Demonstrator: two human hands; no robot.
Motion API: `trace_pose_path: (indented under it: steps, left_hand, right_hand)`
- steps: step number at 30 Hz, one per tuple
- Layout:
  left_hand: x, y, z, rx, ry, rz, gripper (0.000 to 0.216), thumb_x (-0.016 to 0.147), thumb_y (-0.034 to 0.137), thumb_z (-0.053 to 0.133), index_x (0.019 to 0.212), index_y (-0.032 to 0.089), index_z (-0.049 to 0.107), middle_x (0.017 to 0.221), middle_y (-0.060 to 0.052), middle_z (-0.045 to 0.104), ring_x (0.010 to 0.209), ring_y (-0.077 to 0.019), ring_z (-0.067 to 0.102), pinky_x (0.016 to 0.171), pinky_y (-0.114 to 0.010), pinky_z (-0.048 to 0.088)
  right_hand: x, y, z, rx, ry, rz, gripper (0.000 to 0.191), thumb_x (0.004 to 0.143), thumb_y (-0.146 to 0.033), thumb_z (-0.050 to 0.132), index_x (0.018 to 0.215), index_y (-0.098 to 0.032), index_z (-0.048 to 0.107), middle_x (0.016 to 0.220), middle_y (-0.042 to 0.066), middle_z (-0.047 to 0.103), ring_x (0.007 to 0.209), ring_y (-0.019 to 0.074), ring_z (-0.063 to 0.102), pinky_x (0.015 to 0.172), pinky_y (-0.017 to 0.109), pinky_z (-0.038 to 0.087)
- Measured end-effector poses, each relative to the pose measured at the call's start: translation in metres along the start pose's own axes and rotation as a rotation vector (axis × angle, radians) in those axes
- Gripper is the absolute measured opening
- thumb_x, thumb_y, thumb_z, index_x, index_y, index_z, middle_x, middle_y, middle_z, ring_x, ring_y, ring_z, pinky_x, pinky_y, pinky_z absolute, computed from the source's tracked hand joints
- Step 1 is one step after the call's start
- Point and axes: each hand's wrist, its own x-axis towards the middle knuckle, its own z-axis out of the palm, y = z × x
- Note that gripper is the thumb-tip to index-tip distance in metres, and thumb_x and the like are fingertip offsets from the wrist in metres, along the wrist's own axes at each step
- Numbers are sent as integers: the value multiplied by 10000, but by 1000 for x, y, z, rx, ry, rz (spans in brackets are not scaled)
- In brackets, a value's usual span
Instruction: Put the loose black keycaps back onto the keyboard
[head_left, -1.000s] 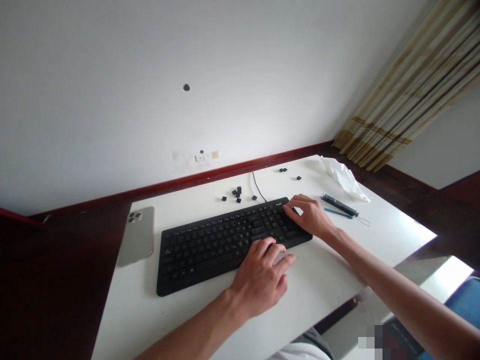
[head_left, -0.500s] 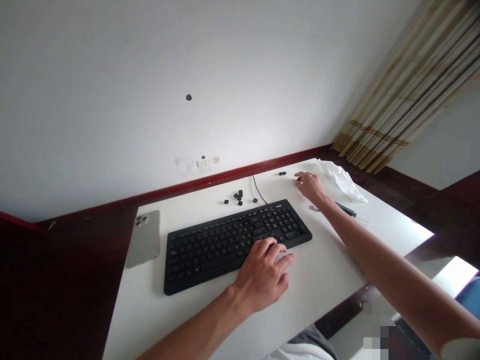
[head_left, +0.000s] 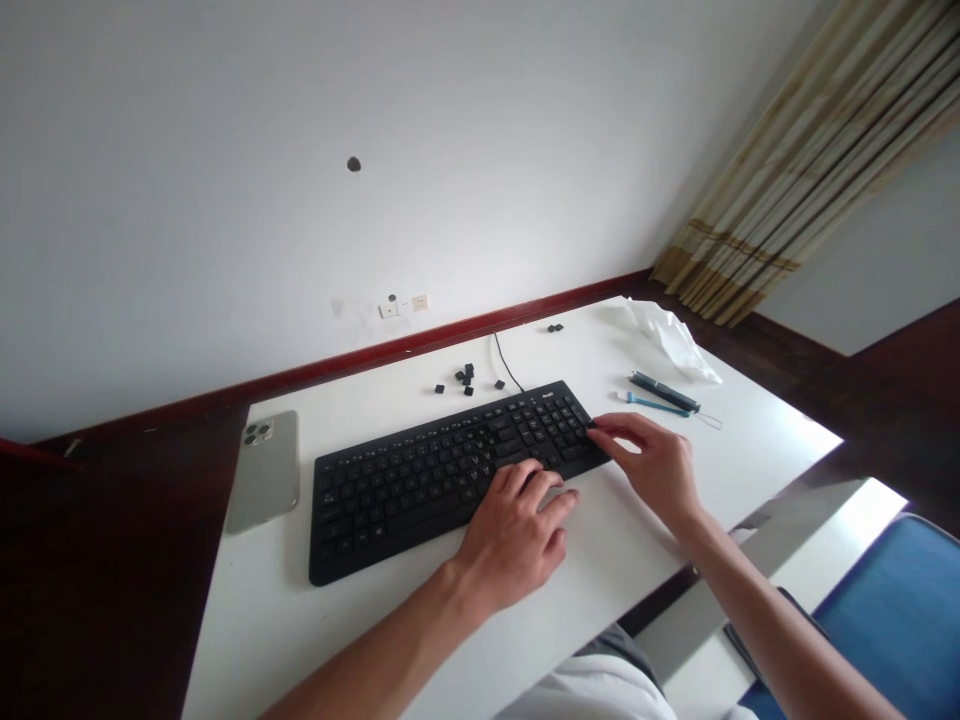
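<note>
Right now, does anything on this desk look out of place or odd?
Yes. Several small black keycaps lie loose on the white desk behind the keyboard, and two more sit near the far edge. The right hand pinches something small and dark at the keyboard's right end, while the left hand rests on its front edge.

From here I cannot read the legends on the keyboard (head_left: 450,475); they are too small. My left hand (head_left: 517,535) covers part of its near edge, and my right hand (head_left: 652,465) hides its right corner, so whether those fingertips pinch a keycap I cannot tell. Both forearms and the blue chair (head_left: 892,600) run off the bottom edge.
</note>
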Motion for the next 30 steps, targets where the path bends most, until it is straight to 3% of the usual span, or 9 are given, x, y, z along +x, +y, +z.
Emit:
trace_pose_path:
  steps: [4, 15, 30]
  left_hand:
    - [0, 0, 2, -6, -1, 0, 418, 968, 249, 633, 1385, 246, 606, 1385, -55, 615, 1341, -272, 466, 1139, -446, 418]
    - [0, 1, 0, -18, -3, 1, 389, 986, 243, 616, 1375, 243, 613, 1382, -48, 623, 1354, -268, 463, 1145, -442, 406]
    - [0, 0, 2, -8, 8, 5, 371, 980, 237, 620, 1351, 240, 625, 1369, -50, 624, 1347, -262, 460, 1132, -445, 413]
  right_hand:
    - [-20, 0, 2, -69, 16, -42, 129, 916, -399, 740, 956, -283, 781, 1013, 32, 788, 849, 251, 750, 843, 435, 615]
    - [-24, -2, 4, -245, 26, -263, 110, 976, -296, 684, 977, -252, 785, 1021, 18, 790, 918, 204, 751, 871, 346, 596]
    - [-24, -2, 5, -246, 12, -241, 97, 971, -296, 693, 967, -257, 782, 1017, 18, 787, 920, 208, 747, 866, 365, 602]
